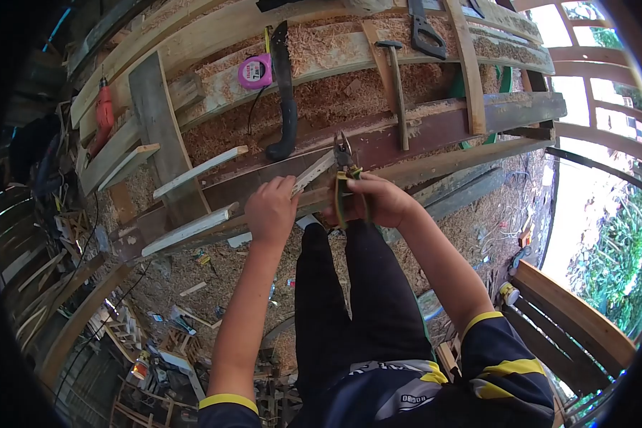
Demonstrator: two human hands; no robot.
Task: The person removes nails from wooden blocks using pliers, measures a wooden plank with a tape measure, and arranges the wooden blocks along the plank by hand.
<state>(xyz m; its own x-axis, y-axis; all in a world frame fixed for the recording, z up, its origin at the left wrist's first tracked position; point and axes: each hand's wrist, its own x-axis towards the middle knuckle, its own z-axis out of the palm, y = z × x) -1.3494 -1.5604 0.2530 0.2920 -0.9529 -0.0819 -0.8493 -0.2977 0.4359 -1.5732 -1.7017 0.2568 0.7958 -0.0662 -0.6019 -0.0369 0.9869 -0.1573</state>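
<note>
A slatted workbench spread across the far part of the scene, heaped between its planks with curly wood shavings. A maroon plank ran left to right along its near side, and a grey board lay crosswise over the left part. A machete lay near the middle, black handle toward the person. To its right was a hammer, head at the far end, and farther right and far, a saw with its black handle nearest.

Pliers with yellow-and-black handles were in the right hand, whose fingers were curled round them; the handles stood apart. A red drill lay at the far left. The left hand was over the bench's near edge, fingers closed on a narrow wood strip. This strip slanted far and right, its far end beside the pliers' jaws; whether they gripped it could not be told. Two pale sticks lay left of that hand. Smallest was a pink tape measure, just left of the machete.
</note>
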